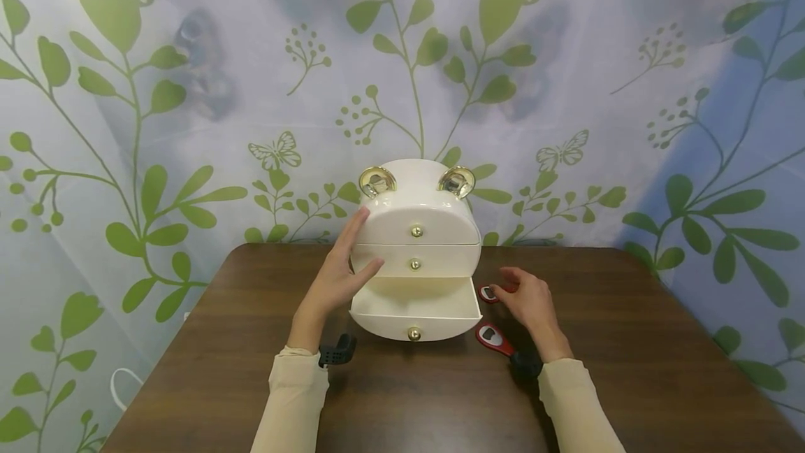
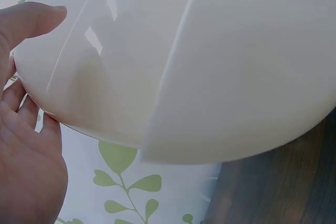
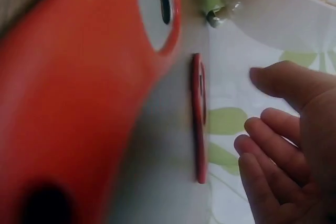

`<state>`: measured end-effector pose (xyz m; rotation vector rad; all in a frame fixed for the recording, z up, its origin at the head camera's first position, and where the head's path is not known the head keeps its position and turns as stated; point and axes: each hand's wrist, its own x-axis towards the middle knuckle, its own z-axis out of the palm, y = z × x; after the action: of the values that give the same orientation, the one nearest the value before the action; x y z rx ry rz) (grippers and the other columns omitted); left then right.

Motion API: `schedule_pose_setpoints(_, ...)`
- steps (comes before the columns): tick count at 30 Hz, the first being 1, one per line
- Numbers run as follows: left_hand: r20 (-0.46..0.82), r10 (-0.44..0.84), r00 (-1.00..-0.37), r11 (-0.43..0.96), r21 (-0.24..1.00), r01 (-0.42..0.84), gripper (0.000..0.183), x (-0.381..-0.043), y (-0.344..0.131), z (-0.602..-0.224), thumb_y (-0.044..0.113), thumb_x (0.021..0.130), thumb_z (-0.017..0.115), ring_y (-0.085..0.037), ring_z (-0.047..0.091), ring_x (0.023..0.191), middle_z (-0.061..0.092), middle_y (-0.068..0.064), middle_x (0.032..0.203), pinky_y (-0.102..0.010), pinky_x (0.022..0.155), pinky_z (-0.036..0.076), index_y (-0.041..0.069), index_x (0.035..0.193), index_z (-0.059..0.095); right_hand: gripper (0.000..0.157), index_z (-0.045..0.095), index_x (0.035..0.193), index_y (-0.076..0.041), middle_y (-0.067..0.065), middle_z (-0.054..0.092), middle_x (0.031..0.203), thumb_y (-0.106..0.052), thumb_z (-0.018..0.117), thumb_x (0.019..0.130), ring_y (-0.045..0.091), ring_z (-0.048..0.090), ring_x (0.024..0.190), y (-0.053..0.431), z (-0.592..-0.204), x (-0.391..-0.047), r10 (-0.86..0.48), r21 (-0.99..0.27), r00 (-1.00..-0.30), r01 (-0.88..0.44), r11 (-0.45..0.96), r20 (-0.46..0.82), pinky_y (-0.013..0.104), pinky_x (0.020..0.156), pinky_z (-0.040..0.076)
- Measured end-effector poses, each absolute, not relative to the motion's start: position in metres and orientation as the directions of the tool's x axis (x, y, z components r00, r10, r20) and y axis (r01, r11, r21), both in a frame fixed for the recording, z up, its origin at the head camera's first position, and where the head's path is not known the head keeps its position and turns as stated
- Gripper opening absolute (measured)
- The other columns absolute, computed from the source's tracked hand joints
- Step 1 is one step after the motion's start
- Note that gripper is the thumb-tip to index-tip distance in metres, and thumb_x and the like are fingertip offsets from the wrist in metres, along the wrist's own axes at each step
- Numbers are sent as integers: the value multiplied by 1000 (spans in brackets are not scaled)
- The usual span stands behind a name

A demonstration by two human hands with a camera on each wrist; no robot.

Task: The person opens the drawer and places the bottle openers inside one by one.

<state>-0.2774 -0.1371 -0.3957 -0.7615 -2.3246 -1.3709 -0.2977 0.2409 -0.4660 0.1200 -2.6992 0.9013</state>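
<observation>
A white three-drawer box (image 1: 418,226) with gold ear shapes and gold knobs stands on the table, its bottom drawer (image 1: 377,326) pulled out. My left hand (image 1: 333,278) rests against the box's left side, fingers extended and thumb over the front; the left wrist view shows the thumb (image 2: 37,22) near the upper drawers. To the right of the box lie two red bottle openers with silver heads. My right hand (image 1: 531,303) is over the far bottle opener (image 1: 487,293), its loosely bent fingers apart from it in the right wrist view. The near bottle opener (image 1: 493,338) lies below that wrist.
The brown wooden table (image 1: 415,404) carries everything. Behind it hangs a pale cloth (image 1: 314,124) printed with green leaves and butterflies. Dark wrist cameras are strapped under both wrists, the right one (image 1: 525,365) overlapping the near opener's handle. A white cable loop (image 1: 119,386) shows at the left.
</observation>
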Motion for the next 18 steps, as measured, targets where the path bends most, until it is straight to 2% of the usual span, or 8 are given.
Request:
schedule_pose_setpoints(9,535,275,-799,403,691,601,90,-276,-137,-394,13,96,73,-25,15,159,15,-2,173,-53,125,23,21,167,19,50,61,136,4,26,66,131,-20,73,95,44,65,117,245,-476,-301,-41,-563,-973,-167,809,229,59,101,49)
schedule_pose_setpoints(18,524,272,-807,389,707,590,89,-276,-136,-396,12,96,73,-24,15,159,15,-2,173,-53,125,23,22,167,19,58,59,140,3,26,64,134,-23,77,92,46,60,123,249,-484,-303,-81,-526,-975,-181,831,207,61,104,46)
